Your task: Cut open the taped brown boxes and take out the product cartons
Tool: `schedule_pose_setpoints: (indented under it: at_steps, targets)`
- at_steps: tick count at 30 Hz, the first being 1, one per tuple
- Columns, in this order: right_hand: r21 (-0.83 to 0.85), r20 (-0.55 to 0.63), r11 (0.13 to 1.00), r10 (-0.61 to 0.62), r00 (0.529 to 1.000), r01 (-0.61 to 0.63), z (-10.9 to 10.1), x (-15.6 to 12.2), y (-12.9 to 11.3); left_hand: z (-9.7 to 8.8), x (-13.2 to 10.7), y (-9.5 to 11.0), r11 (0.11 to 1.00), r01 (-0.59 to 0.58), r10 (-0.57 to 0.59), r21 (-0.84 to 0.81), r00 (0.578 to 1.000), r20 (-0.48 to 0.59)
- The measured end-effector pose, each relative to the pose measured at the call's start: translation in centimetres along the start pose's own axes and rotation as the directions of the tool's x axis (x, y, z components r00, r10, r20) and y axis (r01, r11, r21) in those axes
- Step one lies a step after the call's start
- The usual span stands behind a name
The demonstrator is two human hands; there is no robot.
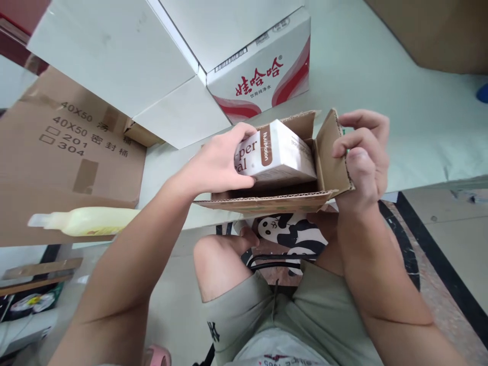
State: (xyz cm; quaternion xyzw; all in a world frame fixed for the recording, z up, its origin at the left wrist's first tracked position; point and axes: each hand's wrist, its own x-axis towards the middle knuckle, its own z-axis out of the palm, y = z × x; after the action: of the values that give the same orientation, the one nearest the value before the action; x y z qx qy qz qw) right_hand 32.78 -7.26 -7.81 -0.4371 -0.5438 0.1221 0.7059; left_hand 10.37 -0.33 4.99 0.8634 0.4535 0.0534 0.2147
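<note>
An opened brown cardboard box (267, 203) sits at the front edge of the pale green table, its flaps up. Inside it lies a white product box (290, 152) with a brown "NutriMotion" label, tilted and partly above the rim. My left hand (223, 160) is closed around the left end of this white box, thumb on the near side and fingers over the far side. On the other side, my right hand (364, 157) pinches the right end flap of the cardboard box, fingers outside and bent. The floor of the cardboard box is mostly hidden.
Behind stands a white and red water carton (267, 76), with large white boxes (114, 56) beside it. A big brown carton (72, 147) is at left, near a pale yellow bottle (95, 221). Another brown carton (450, 35) occupies the far right. My legs are below the table edge.
</note>
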Motion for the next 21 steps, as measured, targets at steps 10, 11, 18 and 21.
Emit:
schedule_pose_setpoints:
  at_steps: [10,11,18,21]
  targets:
    - [0.032,0.079,0.998,0.057,0.995,-0.06,0.0,-0.1,0.2,-3.2,-0.4,-3.7,0.842,-0.404,0.223,-0.358,0.865,-0.45]
    - [0.032,0.151,0.999,0.029,0.988,-0.035,-0.3,-0.1,-0.1,-3.2,-0.4,-3.8,0.837,-0.416,0.223,-0.357,0.853,-0.471]
    - [-0.135,0.503,0.986,-0.015,0.864,0.096,-2.5,0.0,-2.0,-2.2,-0.4,-5.1,0.763,-0.384,0.109,-0.52,0.869,-0.483]
    - [-0.209,0.398,0.975,0.011,0.917,0.079,-1.5,-0.2,-1.2,-1.9,-0.4,-5.0,0.699,-0.359,0.003,-0.618,0.866,-0.5]
